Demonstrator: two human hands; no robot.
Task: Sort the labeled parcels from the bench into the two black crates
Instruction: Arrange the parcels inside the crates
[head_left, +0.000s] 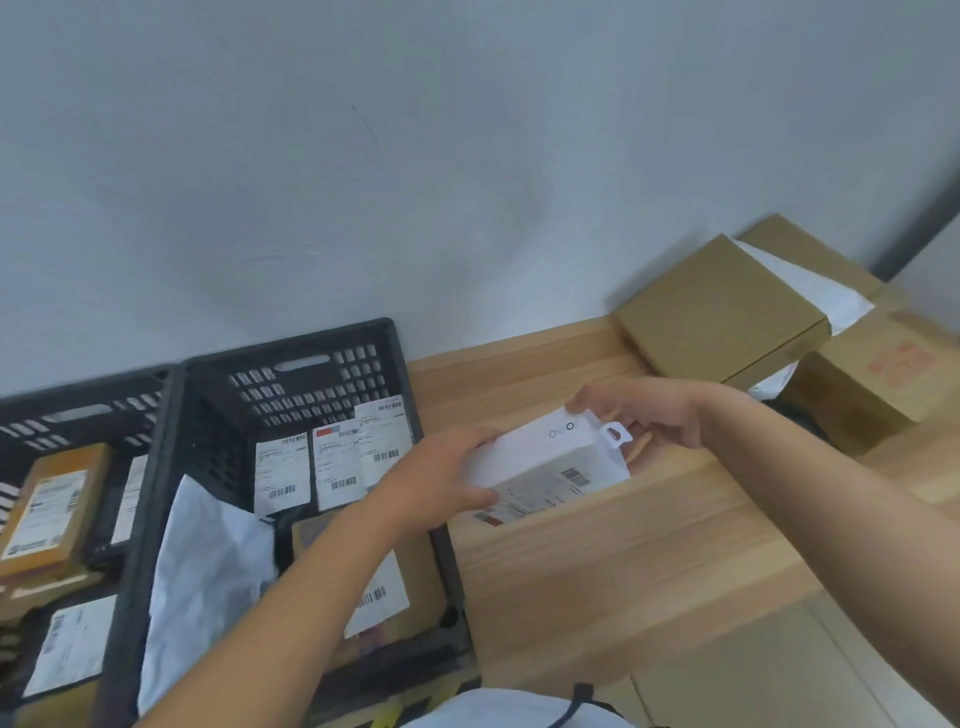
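Both of my hands hold a small white box (545, 462) with a hang tab and a barcode label, above the left end of the wooden bench (623, 561). My left hand (447, 473) grips its near left end and my right hand (649, 415) pinches its far right end. Beside the bench stand two black crates. The right crate (291, 395) holds labeled parcels, a white poly bag (208, 571) and a brown box. The left crate (88, 405) holds brown and dark labeled parcels.
Brown cardboard boxes (722, 312) are stacked at the far right of the bench against the grey wall, with a white bag between them. A larger carton with red print (872, 384) sits to their right. Tiled floor shows below the bench.
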